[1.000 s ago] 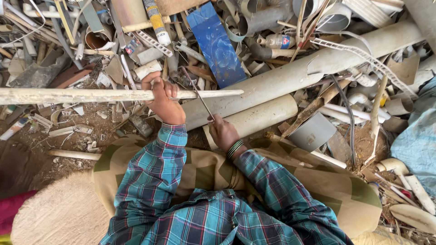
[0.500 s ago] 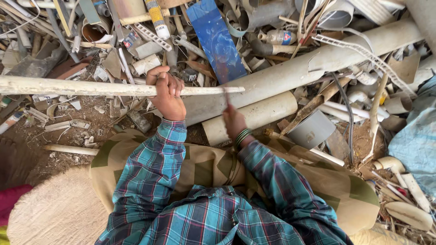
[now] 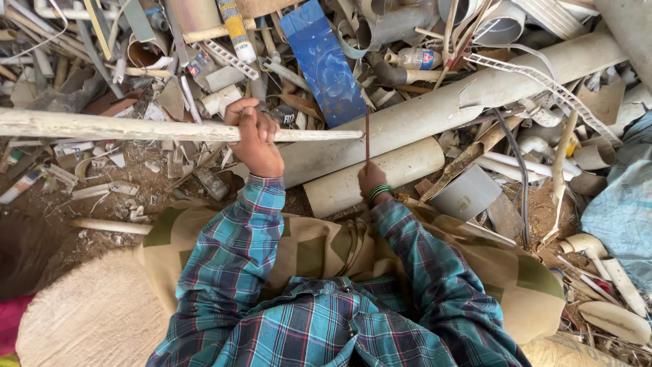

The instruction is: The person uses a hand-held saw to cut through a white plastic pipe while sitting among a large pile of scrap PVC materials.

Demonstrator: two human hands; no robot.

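Since a moment ago, your right hand (image 3: 372, 182) has raised its thin dark rod (image 3: 367, 133) upright at centre frame. Your left hand (image 3: 256, 138) grips the long pale dusty plastic pipe (image 3: 122, 128), which runs horizontally across the upper left.

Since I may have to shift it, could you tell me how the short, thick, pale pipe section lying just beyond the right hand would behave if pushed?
The pale pipe section is a smooth round cylinder, so it would probably roll. It looks hollow plastic, likely light and stiff. The larger pipe behind it may stop it.
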